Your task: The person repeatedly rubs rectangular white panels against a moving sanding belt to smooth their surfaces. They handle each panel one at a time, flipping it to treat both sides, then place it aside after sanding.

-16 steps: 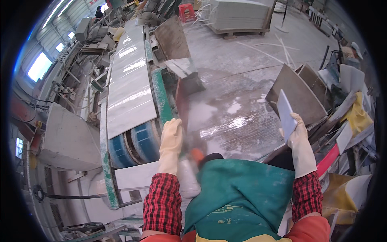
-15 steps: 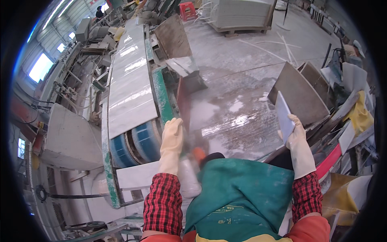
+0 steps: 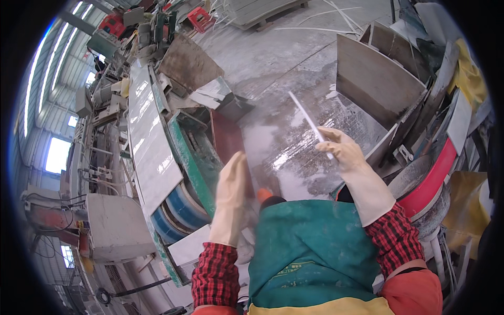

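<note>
My right hand (image 3: 345, 151), in a cream rubber glove, grips a thin white piece of stone tile (image 3: 306, 114) by its lower end. The tile shows nearly edge-on and slants up to the left over the wet floor. My left hand (image 3: 231, 181), gloved likewise, is raised with its fingers stretched out, and no object shows in it. Beside it on the left runs the green side rail (image 3: 191, 149) of a conveyor. A long, glossy white stone slab (image 3: 149, 134) lies along the conveyor, ending above blue rollers (image 3: 184, 207).
Large brown boards (image 3: 375, 79) lean at the right, above a red curved rim (image 3: 430, 184) and a yellow cloth (image 3: 466, 73). A brown board (image 3: 189, 63) and pale stone pieces (image 3: 212, 93) flank the conveyor. Farther off are a pallet stack (image 3: 252, 10) and a red stool (image 3: 201, 19).
My right hand has moved left toward my middle with the tile, which has turned from showing its face to nearly edge-on. My left hand is now off the conveyor rail. The view has swung right.
</note>
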